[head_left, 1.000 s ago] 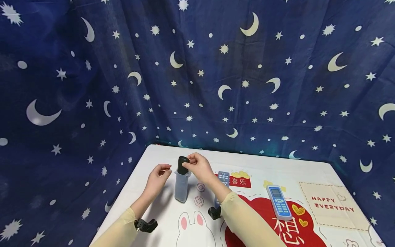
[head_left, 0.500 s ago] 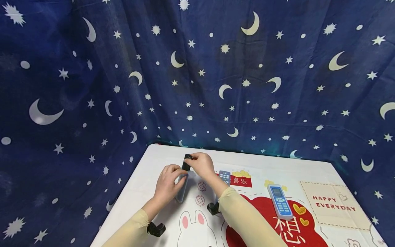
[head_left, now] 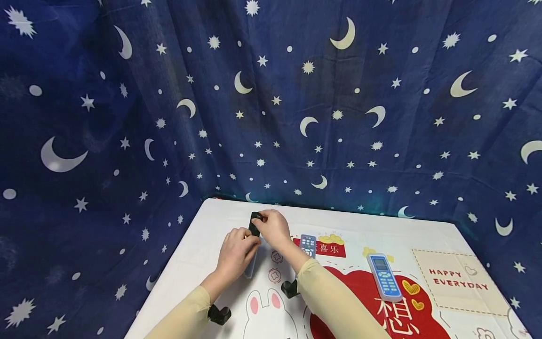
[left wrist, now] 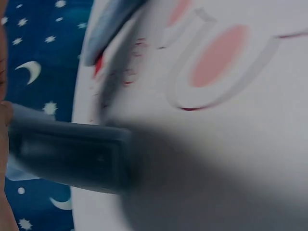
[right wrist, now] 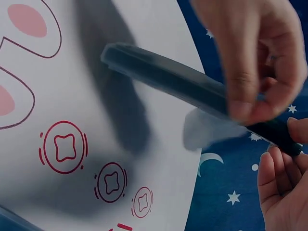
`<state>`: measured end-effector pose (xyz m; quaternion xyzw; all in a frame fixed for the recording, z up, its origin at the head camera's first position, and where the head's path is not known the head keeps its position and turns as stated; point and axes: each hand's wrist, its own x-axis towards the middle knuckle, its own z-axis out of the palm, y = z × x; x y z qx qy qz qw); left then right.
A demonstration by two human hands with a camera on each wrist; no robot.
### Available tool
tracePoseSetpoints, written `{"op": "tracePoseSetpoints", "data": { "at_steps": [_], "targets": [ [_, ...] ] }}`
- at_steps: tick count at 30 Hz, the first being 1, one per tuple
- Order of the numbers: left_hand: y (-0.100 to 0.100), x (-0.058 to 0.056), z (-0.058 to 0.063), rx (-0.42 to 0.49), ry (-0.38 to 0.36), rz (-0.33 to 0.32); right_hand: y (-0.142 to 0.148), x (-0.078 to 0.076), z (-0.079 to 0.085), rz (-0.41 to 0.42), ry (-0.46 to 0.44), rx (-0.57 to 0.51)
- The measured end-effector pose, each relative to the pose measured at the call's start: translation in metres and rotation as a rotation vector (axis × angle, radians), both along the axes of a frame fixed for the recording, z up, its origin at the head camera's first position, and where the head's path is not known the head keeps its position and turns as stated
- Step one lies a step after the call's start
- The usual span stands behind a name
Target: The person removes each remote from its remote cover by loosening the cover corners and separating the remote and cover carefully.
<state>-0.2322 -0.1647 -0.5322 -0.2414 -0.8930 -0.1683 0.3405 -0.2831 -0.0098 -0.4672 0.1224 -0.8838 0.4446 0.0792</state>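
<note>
A black remote control [head_left: 255, 225], its buttons not visible, stands partly inside a translucent sleeve [head_left: 250, 268], tilted above the table. My left hand [head_left: 235, 250] pinches the sleeve near its mouth between thumb and fingers. Higher up, my right hand [head_left: 273, 230] pinches the remote's bare top end. In the right wrist view, the covered length of the sleeve [right wrist: 159, 74] slants down toward the tabletop, and a loose clear flap [right wrist: 207, 130] hangs below it. The left wrist view shows the dark remote through the sleeve [left wrist: 72, 156], somewhat blurred.
A grey-blue remote [head_left: 308, 245] lies behind my right forearm, partly hidden by it. Farther right, a blue and white remote [head_left: 384, 278] lies on the printed tablecloth [head_left: 355, 223]. A dark blue curtain [head_left: 271, 117] with moons and stars rises behind the table.
My left hand has come in from the left and taken hold of the sleeve, now more tilted. My right hand has kept its pinch on the remote's top, shifting only slightly.
</note>
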Motion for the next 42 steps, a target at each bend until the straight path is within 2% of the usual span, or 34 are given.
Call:
{"op": "tracePoseSetpoints", "data": {
  "at_steps": [5,8,10,15,19,21,26,29,35,42],
  "targets": [
    [-0.005,0.01,-0.014,-0.019,-0.008,0.005,-0.002,0.002,0.0,0.019,0.039,0.04],
    [-0.007,0.013,-0.015,0.007,-0.063,0.023,-0.002,0.003,-0.001,0.04,0.044,0.033],
    [-0.007,0.015,-0.012,0.048,-0.123,0.029,-0.002,0.004,-0.003,0.055,0.032,0.01],
    [-0.018,0.019,-0.009,0.214,-0.187,0.062,0.002,0.004,-0.009,0.086,-0.025,-0.081],
    [-0.03,0.016,-0.011,0.299,-0.226,0.147,0.005,0.004,-0.01,0.089,-0.066,-0.119],
    [-0.033,0.014,-0.011,0.302,-0.256,0.18,0.006,0.006,-0.01,0.099,-0.082,-0.128],
    [-0.032,0.012,-0.01,0.336,-0.344,0.205,0.007,0.009,-0.009,0.15,-0.118,-0.173],
    [-0.029,0.011,-0.009,0.393,-0.386,0.219,0.007,0.01,-0.007,0.177,-0.133,-0.19],
    [-0.024,0.011,-0.009,0.456,-0.415,0.219,0.011,0.011,-0.005,0.194,-0.157,-0.188],
    [-0.023,0.007,-0.007,0.412,-0.379,0.171,0.014,0.012,-0.004,0.216,-0.161,-0.189]
  ]
}}
